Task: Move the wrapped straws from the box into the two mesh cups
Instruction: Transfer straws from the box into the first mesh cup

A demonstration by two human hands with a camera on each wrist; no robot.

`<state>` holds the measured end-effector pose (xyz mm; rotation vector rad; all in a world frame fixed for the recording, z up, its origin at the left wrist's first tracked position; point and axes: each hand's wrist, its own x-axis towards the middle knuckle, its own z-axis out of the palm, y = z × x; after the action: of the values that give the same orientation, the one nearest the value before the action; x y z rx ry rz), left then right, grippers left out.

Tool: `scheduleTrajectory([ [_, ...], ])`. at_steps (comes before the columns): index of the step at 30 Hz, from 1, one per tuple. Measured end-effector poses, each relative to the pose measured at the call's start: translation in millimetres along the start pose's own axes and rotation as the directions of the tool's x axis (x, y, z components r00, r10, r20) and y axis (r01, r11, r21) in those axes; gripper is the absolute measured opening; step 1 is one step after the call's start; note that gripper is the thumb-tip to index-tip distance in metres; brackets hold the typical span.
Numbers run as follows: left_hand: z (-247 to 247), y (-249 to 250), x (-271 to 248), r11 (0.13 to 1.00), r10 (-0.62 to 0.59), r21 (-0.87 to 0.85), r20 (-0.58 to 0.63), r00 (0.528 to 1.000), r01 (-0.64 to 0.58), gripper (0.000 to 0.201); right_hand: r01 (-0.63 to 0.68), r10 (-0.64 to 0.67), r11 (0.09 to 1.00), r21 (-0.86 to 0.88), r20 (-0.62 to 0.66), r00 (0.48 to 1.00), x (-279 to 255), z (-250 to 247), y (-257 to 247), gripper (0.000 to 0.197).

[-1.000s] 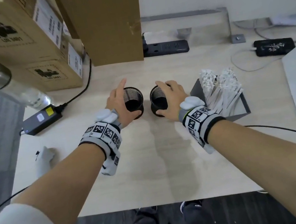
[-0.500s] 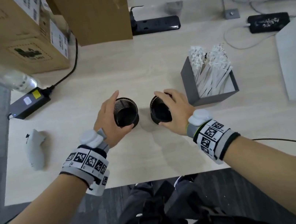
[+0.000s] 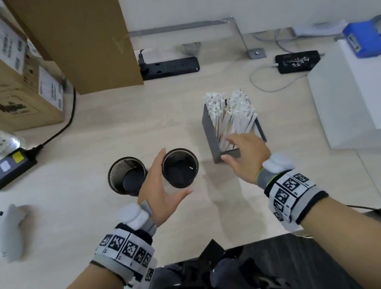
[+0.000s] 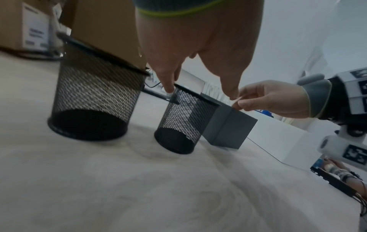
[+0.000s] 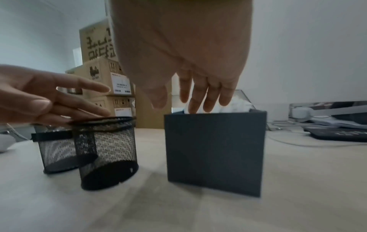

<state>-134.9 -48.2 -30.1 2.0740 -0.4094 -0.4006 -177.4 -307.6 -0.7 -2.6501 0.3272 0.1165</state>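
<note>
A: Both hands had let go of the cups since the earlier frame. R hand [image 3: 245, 153] had gone over to the box [image 3: 211, 138], L hand [image 3: 160, 188] had slid in betw. the two cups.

B: State of the hands?

A: Both released, holding nothing. R fingers [image 5: 200, 100] were straight, tips down at the straws [image 3: 229, 113] by the box's near wall. L fingers were spread flat, one tip on the right cup [image 3: 180, 167] rim; left cup [image 3: 127, 176] stood just beside it.

B: Where did the stuff sit?

A: Box was mid-desk [image 3: 109, 136], toward the right edge, packed w/ straws standing up and leaning. Cups stood left of it, nearer the front edge, both empty. Straws all in the box, under R hand, apart from L.

B: Risks?

A: Prob. the box tipping or sliding: nobody was bracing it, and a tight bundle could drag it along. Grabbing too many could fan them out over the desk. Also the L hand might nudge a cup over; mesh looked light.
</note>
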Motion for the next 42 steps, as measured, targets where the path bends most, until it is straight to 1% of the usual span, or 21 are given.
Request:
scheduleTrajectory([
  [1, 7.2, -2.5, 3.7, 0.999, -0.038, -0.030, -0.013, 0.999, 0.037, 0.116, 0.014, -0.013, 1.000, -0.022, 0.025, 1.000, -3.3, 2.2, 5.6, 0.041],
  [3, 18.6, -8.0, 11.2, 0.989, -0.106, -0.109, -0.023, 0.994, 0.103, 0.123, 0.066, -0.065, 0.997, -0.031, 0.026, 0.998, -11.9, 6.6, 15.2, 0.035],
  [7, 27.7, -19.0, 21.3, 0.969, -0.191, -0.163, -0.006, 0.982, 0.187, 0.129, 0.120, -0.119, 0.993, -0.015, 0.015, 0.993, -31.0, 7.4, 23.4, 0.036],
  [9, 30.9, -22.5, 23.0, 0.955, -0.224, -0.202, -0.002, 0.975, 0.219, 0.128, 0.140, -0.139, 0.990, -0.017, 0.044, 0.989, -43.3, 7.5, 26.0, 0.036],
  [11, 33.2, -21.3, 25.3, 0.939, -0.237, -0.257, -0.003, 0.971, 0.229, 0.121, 0.133, -0.133, 0.991, 0.000, 0.057, 0.989, -53.6, 5.6, 28.5, 0.036],
  [13, 33.8, -16.4, 27.8, 0.948, -0.211, -0.245, 0.002, 0.977, 0.205, 0.106, 0.075, -0.078, 0.995, 0.064, 0.032, 0.996, -59.1, 1.9, 26.9, 0.036],
  [14, 33.8, -11.7, 28.0, 0.959, -0.196, -0.208, 0.004, 0.981, 0.192, 0.099, 0.013, -0.014, 0.994, 0.112, 0.004, 1.000, -59.2, -1.0, 25.3, 0.038],
  [15, 33.5, -7.2, 28.4, 0.966, -0.184, -0.186, 0.000, 0.983, 0.181, 0.094, -0.065, 0.071, 0.985, 0.162, -0.029, 0.997, -57.8, -4.2, 24.2, 0.043],
  [17, 33.8, -2.9, 27.6, 0.966, -0.164, -0.202, -0.008, 0.986, 0.159, 0.091, -0.235, 0.255, 0.947, 0.221, -0.062, 0.965, -49.7, -10.7, 23.0, 0.053],
  [19, 33.6, -4.6, 26.6, 0.969, -0.126, -0.216, -0.004, 0.992, 0.122, 0.090, -0.369, 0.385, 0.909, 0.196, -0.052, 0.921, -39.2, -13.4, 20.9, 0.053],
  [21, 32.1, -5.1, 26.9, 0.973, -0.103, -0.208, 0.017, 0.995, 0.104, 0.091, -0.435, 0.440, 0.893, 0.112, -0.023, 0.898, -27.6, -12.3, 16.2, 0.046],
  [23, 31.1, -3.2, 27.8, 0.975, -0.077, -0.206, 0.039, 0.996, 0.084, 0.087, -0.464, 0.470, 0.877, 0.121, -0.022, 0.882, -16.8, -8.1, 11.4, 0.056],
  [25, 31.6, -3.2, 27.2, 0.980, -0.039, -0.191, 0.055, 0.998, 0.049, 0.085, -0.471, 0.492, 0.852, 0.229, -0.040, 0.870, -9.7, -1.9, 7.9, 0.071],
  [26, 31.8, -4.2, 26.6, 0.982, -0.025, -0.184, 0.061, 0.998, 0.036, 0.085, -0.474, 0.504, 0.836, 0.276, -0.046, 0.863, -7.6, 1.4, 5.3, 0.075],
  [27, 30.6, -6.5, 25.6, 0.984, -0.023, -0.177, 0.067, 0.998, 0.034, 0.086, -0.475, 0.508, 0.831, 0.290, -0.048, 0.860, -5.7, 6.1, 2.5, 0.073],
  [29, 29.7, -8.1, 24.6, 0.985, -0.022, -0.167, 0.081, 0.996, 0.035, 0.086, -0.479, 0.493, 0.856, 0.193, -0.026, 0.870, -4.1, 12.2, 0.2, 0.063],
  [31, 29.8, -7.1, 24.3, 0.986, -0.013, -0.166, 0.092, 0.996, 0.028, 0.086, -0.485, 0.486, 0.872, 0.067, 0.003, 0.874, -4.0, 11.1, -0.4, 0.063],
  [32, 29.7, -7.0, 24.4, 0.987, -0.002, -0.162, 0.095, 0.995, 0.017, 0.087, -0.485, 0.485, 0.873, 0.051, 0.006, 0.874, -3.1, 10.8, 0.8, 0.065],
  [35, 28.5, -9.2, 24.4, 0.987, 0.013, -0.158, 0.098, 0.995, 0.002, 0.088, -0.464, 0.471, 0.874, 0.144, -0.017, 0.882, -4.1, 7.6, -0.4, 0.066],
  [37, 27.3, -8.2, 24.1, 0.991, 0.012, -0.135, 0.092, 0.996, 0.000, 0.088, -0.458, 0.470, 0.866, 0.198, -0.014, 0.883, -7.1, 5.2, -2.0, 0.058],
  [42, 25.2, 1.5, 27.7, 0.992, 0.046, -0.118, 0.093, 0.995, -0.035, 0.087, -0.482, 0.520, 0.807, 0.341, -0.024, 0.854, -6.3, -1.6, 0.5, 0.043],
])
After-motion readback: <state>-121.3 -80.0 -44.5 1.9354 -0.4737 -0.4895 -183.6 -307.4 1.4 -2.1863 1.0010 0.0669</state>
